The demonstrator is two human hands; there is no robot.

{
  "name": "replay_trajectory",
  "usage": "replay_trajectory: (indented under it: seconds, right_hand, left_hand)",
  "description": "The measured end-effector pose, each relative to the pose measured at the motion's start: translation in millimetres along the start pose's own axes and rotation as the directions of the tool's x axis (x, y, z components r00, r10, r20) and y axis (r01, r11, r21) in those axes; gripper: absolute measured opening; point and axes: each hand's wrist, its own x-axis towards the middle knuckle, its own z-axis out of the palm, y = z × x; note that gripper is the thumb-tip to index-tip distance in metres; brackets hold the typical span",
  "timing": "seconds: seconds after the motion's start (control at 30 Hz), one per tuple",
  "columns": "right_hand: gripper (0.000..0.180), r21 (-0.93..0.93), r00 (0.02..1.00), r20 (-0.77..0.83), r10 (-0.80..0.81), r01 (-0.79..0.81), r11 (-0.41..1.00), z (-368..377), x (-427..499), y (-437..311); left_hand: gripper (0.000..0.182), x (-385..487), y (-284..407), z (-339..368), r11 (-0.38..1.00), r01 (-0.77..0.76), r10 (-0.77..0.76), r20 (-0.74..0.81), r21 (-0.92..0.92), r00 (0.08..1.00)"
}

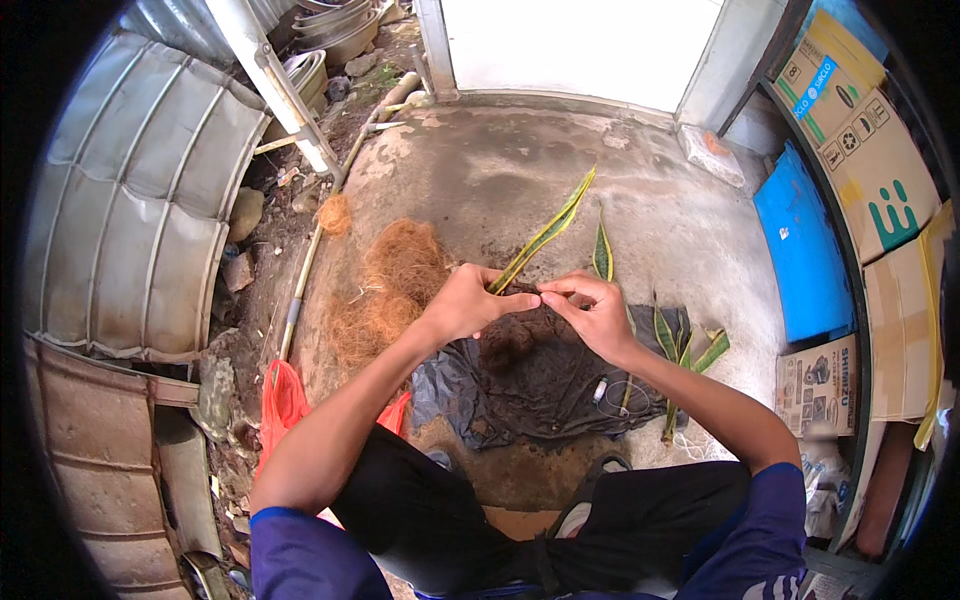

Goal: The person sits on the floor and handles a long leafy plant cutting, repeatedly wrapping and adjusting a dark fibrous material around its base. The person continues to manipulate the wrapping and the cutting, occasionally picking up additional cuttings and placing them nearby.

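Note:
My left hand (469, 301) grips the base of a yellow-edged snake plant leaf (546, 234), which slants up to the right. The fingertips of my right hand (596, 309) meet my left thumb; whether they pinch something thin is too small to tell. Dark soil (510, 345) lies below my hands on a black plastic sheet (555, 405). More snake plant leaves (667, 334) lie at the sheet's right side, and one leaf (602, 251) points away beyond my right hand. A small white spool (600, 390) with a loop of thin line rests on the sheet.
Orange-brown coconut fibre (405, 262) is heaped at the left, near a red plastic bag (281, 397). A bamboo pole (301, 277) edges the concrete floor. Cardboard boxes (862, 172) and a blue panel (806, 247) stand at the right; corrugated sheets (142, 195) are at the left.

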Motion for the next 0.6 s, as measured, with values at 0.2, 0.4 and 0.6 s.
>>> replay_trajectory:
  seconds: [0.2, 0.4, 0.6]
  right_hand:
    - [0.012, -0.028, 0.998, 0.001, -0.057, 0.057, 0.998, 4, 2, -2]
    - [0.015, -0.017, 0.996, -0.010, -0.094, 0.093, 0.995, 9, 4, 5]
    - [0.016, 0.478, 0.969, 0.115, 0.219, -0.247, 0.843, 13, 7, -9]
  left_hand:
    - [0.044, -3, -2, -2, 1.000, 0.016, -0.016, 0.006, 0.003, 1.000]
    - [0.044, -6, 0, -4, 0.997, 0.054, -0.057, -0.050, -0.049, 0.997]
    - [0.040, -4, -6, -7, 0.983, -0.014, -0.015, -0.156, -0.185, 0.988]
